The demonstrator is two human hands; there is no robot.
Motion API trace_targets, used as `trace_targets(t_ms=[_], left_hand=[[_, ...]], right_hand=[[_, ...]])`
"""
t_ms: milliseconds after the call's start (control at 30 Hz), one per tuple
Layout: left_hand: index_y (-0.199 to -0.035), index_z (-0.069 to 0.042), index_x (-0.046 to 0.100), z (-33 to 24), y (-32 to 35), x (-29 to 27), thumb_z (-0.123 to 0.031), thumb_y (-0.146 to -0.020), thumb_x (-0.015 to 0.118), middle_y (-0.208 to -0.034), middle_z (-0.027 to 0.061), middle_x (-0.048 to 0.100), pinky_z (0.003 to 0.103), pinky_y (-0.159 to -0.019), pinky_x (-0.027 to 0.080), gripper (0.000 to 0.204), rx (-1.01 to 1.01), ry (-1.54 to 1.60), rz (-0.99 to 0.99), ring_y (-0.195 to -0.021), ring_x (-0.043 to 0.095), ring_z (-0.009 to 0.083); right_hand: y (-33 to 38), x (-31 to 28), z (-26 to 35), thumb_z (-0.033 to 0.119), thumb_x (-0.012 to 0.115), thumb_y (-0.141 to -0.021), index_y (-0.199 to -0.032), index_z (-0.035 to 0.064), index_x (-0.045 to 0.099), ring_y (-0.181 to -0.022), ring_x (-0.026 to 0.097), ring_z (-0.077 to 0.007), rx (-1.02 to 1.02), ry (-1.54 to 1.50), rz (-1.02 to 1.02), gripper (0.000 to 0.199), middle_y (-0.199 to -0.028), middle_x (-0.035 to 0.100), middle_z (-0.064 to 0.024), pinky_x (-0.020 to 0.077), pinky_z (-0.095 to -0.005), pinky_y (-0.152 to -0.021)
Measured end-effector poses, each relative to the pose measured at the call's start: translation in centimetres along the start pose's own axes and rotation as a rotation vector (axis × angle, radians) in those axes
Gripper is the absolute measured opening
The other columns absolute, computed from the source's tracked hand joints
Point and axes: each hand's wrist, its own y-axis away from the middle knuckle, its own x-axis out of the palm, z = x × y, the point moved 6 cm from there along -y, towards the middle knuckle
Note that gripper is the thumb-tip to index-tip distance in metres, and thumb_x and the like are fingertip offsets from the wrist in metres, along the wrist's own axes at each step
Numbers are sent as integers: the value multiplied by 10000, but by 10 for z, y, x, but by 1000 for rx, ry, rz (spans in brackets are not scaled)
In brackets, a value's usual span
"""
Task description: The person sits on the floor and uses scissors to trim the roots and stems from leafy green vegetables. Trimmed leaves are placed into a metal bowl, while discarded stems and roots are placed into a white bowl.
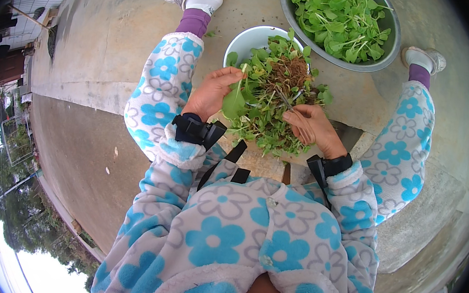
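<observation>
Pinched in the fingers of my left hand (210, 92) is a leafy green (233, 103), its broad leaf hanging beside the pile. My right hand (316, 128) is closed round a pair of scissors (305, 129), whose narrow dark blades point up and left into the plants. Between both hands lies a heap of small leafy plants (260, 115), with a brown clump of roots (291, 73) at its far right. The heap partly covers a pale basin (238, 46) behind it. What supports the near part of the heap is mostly hidden.
Beyond the heap to the right stands a grey metal basin (392, 46) full of loose green leaves (337, 22). My legs in flowered trousers spread to either side on the concrete floor (121, 28). A broom (51, 38) leans at the far left.
</observation>
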Motion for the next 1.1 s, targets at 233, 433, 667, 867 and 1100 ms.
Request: trace_targets(t_ms=[233,433,667,867,1100], left_hand=[[-1039,-32,695,-23,8,27,-192,-951,668,-1017,32,707,261,-798,474,185,48,-327,31,-892,619,122],[-1205,-54,671,-136,-16,132,-324,-954,672,-903,13,686,246,-684,475,369,675,-1008,-18,-778,584,63],[-1174,-31,709,-157,-48,152,-300,-953,662,-1037,93,734,301,-842,507,351,741,-1017,18,-934,643,128],[-1013,-24,726,-19,-16,38,-223,-846,757,-1030,143,684,359,-867,502,261,136,-1274,9,-976,655,251],[-1076,-38,701,44,-11,27,-258,-804,780,-1055,174,646,419,-887,508,359,289,-1329,-100,-989,642,358]], right_hand=[[2,-2,1,434,722,-917,-751,50,589,-448,485,-86,6,-11,1,439,-554,530,-13,345,-252,-421],[8,-10,5,424,724,-915,-733,58,582,-436,482,-91,12,-46,-51,433,-540,515,-8,346,-251,-414],[6,-1,0,427,739,-903,-700,63,571,-419,471,-94,7,-47,77,450,-523,520,-10,349,-249,-412],[-3,6,-11,440,710,-922,-726,46,590,-412,475,-102,65,2,73,456,-518,516,-11,353,-263,-412],[1,10,-8,458,705,-918,-766,40,624,-418,474,-106,46,-20,107,452,-527,512,-14,341,-266,-414]])
